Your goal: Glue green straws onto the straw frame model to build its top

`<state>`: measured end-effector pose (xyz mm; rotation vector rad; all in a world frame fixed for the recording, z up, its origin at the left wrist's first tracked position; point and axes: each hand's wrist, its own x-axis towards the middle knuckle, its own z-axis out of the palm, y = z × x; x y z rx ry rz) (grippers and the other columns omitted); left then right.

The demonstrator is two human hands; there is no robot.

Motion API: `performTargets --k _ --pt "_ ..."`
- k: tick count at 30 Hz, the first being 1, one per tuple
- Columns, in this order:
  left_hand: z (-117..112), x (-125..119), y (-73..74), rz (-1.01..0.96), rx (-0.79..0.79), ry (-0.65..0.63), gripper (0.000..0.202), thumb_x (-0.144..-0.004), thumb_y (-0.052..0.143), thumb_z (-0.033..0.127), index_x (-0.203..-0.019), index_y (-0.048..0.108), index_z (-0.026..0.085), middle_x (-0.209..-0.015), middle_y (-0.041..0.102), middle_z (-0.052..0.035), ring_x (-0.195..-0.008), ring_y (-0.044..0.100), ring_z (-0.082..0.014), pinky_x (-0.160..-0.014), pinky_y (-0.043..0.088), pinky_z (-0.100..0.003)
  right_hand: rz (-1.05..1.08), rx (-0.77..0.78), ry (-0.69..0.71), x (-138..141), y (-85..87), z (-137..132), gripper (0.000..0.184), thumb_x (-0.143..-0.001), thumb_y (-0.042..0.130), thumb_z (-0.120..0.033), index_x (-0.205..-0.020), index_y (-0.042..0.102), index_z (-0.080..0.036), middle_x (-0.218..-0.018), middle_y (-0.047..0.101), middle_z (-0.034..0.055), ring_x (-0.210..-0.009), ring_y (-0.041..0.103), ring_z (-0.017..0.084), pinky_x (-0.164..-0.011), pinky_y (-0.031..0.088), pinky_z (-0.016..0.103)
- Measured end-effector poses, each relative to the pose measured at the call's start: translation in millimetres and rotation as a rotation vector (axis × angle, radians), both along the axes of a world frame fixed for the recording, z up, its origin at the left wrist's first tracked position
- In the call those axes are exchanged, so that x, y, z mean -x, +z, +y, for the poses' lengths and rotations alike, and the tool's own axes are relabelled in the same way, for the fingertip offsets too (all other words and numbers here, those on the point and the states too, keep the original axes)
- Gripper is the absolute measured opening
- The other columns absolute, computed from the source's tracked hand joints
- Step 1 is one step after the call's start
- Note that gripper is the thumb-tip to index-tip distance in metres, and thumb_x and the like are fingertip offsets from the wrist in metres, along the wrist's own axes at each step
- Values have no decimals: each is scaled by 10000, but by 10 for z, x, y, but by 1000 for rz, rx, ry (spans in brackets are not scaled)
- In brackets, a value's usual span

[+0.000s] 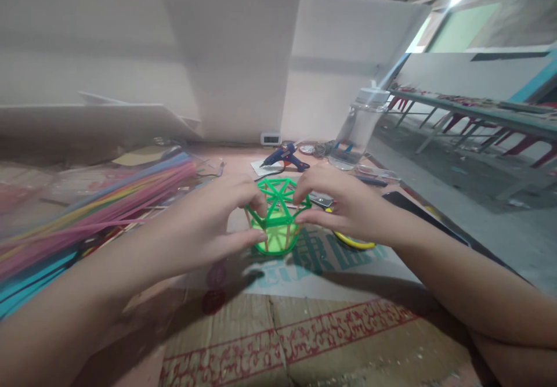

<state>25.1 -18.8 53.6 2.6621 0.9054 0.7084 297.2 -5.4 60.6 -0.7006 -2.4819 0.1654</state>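
A small round frame [278, 222] stands upright in front of me, with a green spoked top, thin light-brown uprights and a bright yellow-green base with a green rim. The green strips look like fuzzy craft stems. On its left side, my left hand [237, 210] grips the top rim between thumb and fingers. From the right, my right hand [333, 198] pinches the rim's other side. Just beyond the right hand lie pliers [354, 242] with yellow handles, partly hidden by it. Under the frame is a white printed sheet [235, 282] with green characters.
Behind the frame lies a blue glue gun [281, 156], near a small digital display [270, 138]. A clear water bottle [354, 129] stands back right. Bundles of coloured fuzzy stems [143, 192] spread leftward. White boards [235, 50] rise behind the table. A dark flat object [422, 216] lies right.
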Motion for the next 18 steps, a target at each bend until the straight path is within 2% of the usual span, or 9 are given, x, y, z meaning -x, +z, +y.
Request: performTargets --k 2,4,6,7,9,12,15,18 --pt "-15 16 25 -30 9 36 136 -940 630 339 -888 601 216 -943 636 -2 -875 565 -180 -763 406 -298 95 18 -135 -123 80 74 211 -935 681 -408 -889 656 -204 -894 696 46 -848 621 201 -794 478 341" --pt "-9 23 48 -59 -19 93 227 -957 565 309 -758 526 208 -818 588 3 -771 531 -166 -695 380 -297 148 79 -342 -285 111 236 246 -948 627 -418 -828 657 -206 -823 686 36 -784 622 193 -751 479 331" --pt "18 22 60 -68 -54 147 309 -964 511 293 -673 450 209 -707 518 12 -681 486 -156 -637 344 -301 117 183 -534 -434 51 483 238 -940 596 -374 -804 686 -202 -756 682 34 -743 625 200 -723 486 335" --pt "37 19 61 -66 -65 165 341 -973 484 299 -650 425 209 -666 483 17 -644 464 -152 -612 325 -302 116 239 -617 -488 -12 625 186 -922 595 -320 -845 713 -199 -797 710 42 -768 642 209 -747 499 346" --pt "73 15 56 -57 -69 185 401 -1004 425 332 -625 390 207 -612 428 26 -587 431 -143 -579 291 -304 111 286 -641 -537 -171 906 157 -860 611 -186 -947 742 -176 -958 763 79 -858 685 228 -817 529 367" --pt "107 12 32 -62 -46 214 422 -1018 407 378 -638 449 199 -622 479 16 -606 466 -153 -591 307 -302 113 328 -631 -478 -379 1215 218 -839 628 -149 -1024 743 -154 -1029 780 116 -898 713 240 -864 557 387" --pt "122 5 -12 -118 -12 236 302 -972 510 372 -755 618 191 -747 623 -12 -739 561 -184 -677 384 -308 124 331 -592 -344 -467 1332 237 -877 631 -186 -1094 723 -160 -1088 773 115 -933 711 224 -890 553 369" --pt "148 -23 -54 -158 15 252 206 -936 585 357 -851 691 203 -831 688 -14 -808 603 -190 -720 416 -306 129 319 -547 -219 -492 1357 205 -905 617 -218 -1082 711 -178 -1057 767 81 -894 695 191 -843 541 319"
